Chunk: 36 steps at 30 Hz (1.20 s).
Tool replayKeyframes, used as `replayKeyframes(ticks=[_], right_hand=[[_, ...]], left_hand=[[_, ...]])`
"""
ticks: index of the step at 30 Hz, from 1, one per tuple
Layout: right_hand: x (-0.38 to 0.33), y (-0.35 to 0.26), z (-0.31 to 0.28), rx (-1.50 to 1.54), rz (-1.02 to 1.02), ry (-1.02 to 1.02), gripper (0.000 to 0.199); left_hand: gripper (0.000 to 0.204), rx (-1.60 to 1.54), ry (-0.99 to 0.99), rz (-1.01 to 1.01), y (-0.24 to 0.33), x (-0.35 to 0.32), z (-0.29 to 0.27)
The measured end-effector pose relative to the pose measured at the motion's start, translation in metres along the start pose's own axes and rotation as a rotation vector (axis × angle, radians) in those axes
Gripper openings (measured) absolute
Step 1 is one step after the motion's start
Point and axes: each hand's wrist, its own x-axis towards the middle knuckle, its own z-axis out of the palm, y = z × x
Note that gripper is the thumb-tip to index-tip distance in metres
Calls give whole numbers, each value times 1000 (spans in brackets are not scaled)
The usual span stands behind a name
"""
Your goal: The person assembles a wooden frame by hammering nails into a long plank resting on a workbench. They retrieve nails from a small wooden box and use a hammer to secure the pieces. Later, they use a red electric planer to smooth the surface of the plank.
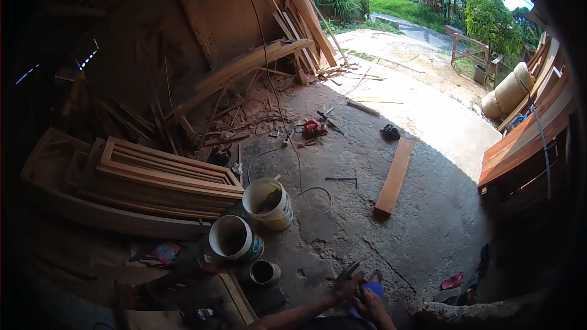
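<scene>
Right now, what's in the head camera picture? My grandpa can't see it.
A person's left hand and right hand are close together above a rough floor. Buckets and wooden frames are to the left; ahead lies a plank, with sunlit ground beyond.

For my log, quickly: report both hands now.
Left hand: open, fingers extended.
Right hand: curled by a small greenish thing; hold can't be told.

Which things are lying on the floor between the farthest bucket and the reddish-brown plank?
In the head view, a loop of cable lies nearer the bucket, and a T-shaped tool lies nearer the plank.
</scene>
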Motion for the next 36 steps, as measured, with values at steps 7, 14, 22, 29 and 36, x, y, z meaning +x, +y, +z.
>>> replayKeyframes(ticks=[7, 14, 22, 29, 36], right_hand=[[177, 66, -117, -104, 40, -103, 22], [387, 48, -169, 398, 162, -334, 13], [655, 52, -149, 461, 177, -456, 20], [865, 32, -171, 321, 285, -264, 25], [1039, 181, -155, 221, 538, -253, 17]], left_hand=[[49, 32, 77, 106, 81, 156, 2], [43, -151, 189, -40, 143, 275, -47], [31, 184, 341, 288, 259, 450, -155], [33, -383, 769, 290, 374, 560, -324], [20, -337, 1436, 498, 417, 568, -515]])
